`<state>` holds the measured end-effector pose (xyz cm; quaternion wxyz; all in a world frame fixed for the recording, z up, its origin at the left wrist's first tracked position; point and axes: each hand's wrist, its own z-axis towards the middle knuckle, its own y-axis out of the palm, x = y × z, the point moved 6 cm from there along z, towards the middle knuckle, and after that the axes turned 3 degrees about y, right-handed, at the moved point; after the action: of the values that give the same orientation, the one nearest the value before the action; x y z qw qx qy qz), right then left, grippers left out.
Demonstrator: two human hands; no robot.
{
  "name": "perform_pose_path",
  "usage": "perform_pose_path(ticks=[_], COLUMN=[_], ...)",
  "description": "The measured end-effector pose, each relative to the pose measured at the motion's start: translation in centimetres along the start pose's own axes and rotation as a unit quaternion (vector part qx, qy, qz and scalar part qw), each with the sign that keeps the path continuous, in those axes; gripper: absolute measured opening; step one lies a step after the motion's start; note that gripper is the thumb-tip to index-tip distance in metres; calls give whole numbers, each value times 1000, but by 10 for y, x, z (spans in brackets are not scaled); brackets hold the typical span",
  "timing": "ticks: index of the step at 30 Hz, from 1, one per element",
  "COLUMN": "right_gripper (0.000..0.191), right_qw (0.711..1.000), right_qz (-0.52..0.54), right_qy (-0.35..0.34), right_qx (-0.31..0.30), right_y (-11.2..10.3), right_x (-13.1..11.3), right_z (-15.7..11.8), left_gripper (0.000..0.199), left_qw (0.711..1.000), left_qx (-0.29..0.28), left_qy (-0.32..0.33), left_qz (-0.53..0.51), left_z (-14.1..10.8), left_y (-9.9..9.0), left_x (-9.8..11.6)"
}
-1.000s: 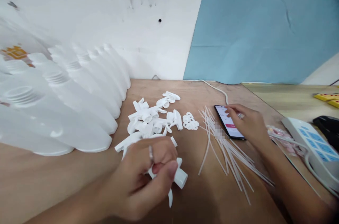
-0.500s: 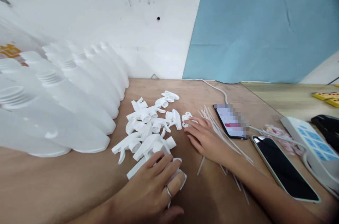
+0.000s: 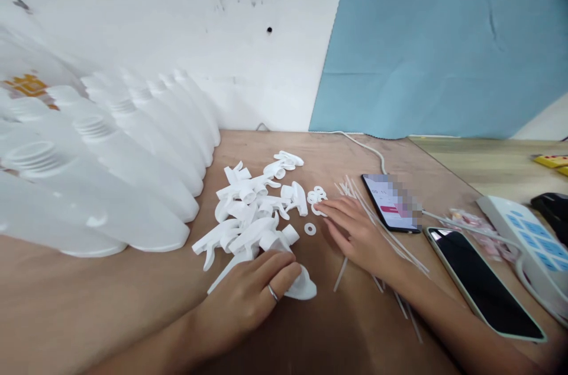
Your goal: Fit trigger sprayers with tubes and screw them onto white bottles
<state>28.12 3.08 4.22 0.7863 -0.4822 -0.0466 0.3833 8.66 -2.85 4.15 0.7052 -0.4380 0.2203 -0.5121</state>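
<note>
My left hand (image 3: pixel 251 295), with a ring on one finger, lies over a white spray trigger head (image 3: pixel 302 287) on the wooden table (image 3: pixel 110 304), fingers curled on it. Behind it is a pile of several white trigger heads (image 3: pixel 252 209). My right hand (image 3: pixel 355 233) rests flat and open on the table, fingertips at a small heap of white washer rings (image 3: pixel 316 194). One loose ring (image 3: pixel 310 228) lies just left of that hand. Thin white dip tubes (image 3: pixel 381 233) run under my right hand and wrist.
Several white plastic bottles (image 3: pixel 102 156) lie in a row at the left. A lit phone (image 3: pixel 389 201) on a white cable and a dark phone (image 3: pixel 481 280) lie at the right, beside a white power strip (image 3: pixel 523 239). A blue sheet (image 3: pixel 444 44) covers the back wall.
My right hand left the lit phone and came left to the washer rings; one ring now lies apart. My left hand lowered the trigger head onto the table. The dark phone came into view.
</note>
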Motion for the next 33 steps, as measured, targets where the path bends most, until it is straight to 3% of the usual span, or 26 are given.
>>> perform_pose_path(ticks=[8, 12, 20, 26, 33], right_gripper=[25, 28, 46, 49, 43], right_qw=[997, 995, 986, 979, 971], right_qz=[52, 76, 122, 123, 167], right_qy=[-16, -21, -72, -161, -157], right_qx=[60, 67, 83, -21, -73], right_y=[-5, -7, -7, 6, 3], right_x=[-11, -19, -39, -61, -64], right_z=[-4, -6, -14, -16, -14], left_gripper=[29, 26, 25, 26, 27], left_qw=[998, 997, 994, 989, 995], left_qx=[2, -5, 38, 26, 18], left_qy=[-6, -20, -78, -122, -78], left_qz=[-58, -73, -63, -80, -57], left_z=[8, 8, -2, -5, -1], left_y=[-7, -6, 2, 8, 7], left_x=[-2, -2, -13, -15, -12])
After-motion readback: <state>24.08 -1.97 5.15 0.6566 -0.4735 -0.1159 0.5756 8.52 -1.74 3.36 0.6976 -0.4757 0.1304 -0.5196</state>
